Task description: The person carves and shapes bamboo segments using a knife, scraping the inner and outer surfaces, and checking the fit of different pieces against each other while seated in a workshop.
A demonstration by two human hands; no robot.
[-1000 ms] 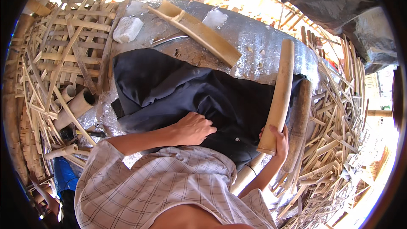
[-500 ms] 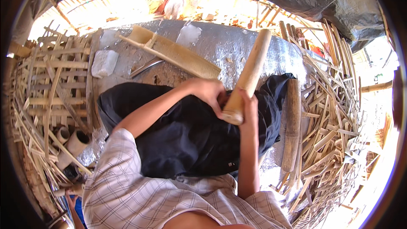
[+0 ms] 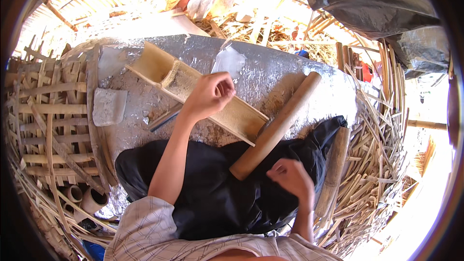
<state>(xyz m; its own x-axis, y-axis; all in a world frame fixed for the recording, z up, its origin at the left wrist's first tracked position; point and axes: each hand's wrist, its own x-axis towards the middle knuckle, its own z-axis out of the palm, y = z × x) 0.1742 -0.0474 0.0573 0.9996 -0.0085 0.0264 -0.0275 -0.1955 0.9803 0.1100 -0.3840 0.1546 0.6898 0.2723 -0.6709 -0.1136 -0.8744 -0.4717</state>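
My left hand [image 3: 208, 95] is raised over a split half-length of bamboo [image 3: 154, 67], its fingers curled into a loose fist. Whether anything small is inside that fist is hidden. The hollow side of the half-length faces up, with a node wall across it. A round bamboo length [image 3: 285, 116] slants from the ground onto the dark cloth [image 3: 212, 193] over my lap, alongside the half-length's right end. Just right of its near end is my right hand [image 3: 292, 179], apart from it. Motion smears the right fingers.
To the left stands a woven bamboo lattice [image 3: 58, 108], with a pale block [image 3: 109, 106] beside it. A thin dark tool [image 3: 166, 118] lies partly under the half-length. Bamboo strips [image 3: 372, 164] pile up on the right, next to another bamboo pole [image 3: 333, 169].
Both hands have let go of the round bamboo length, which now rests slanted on the ground and my lap. My left hand has moved up and left; my right hand has drawn back nearer.
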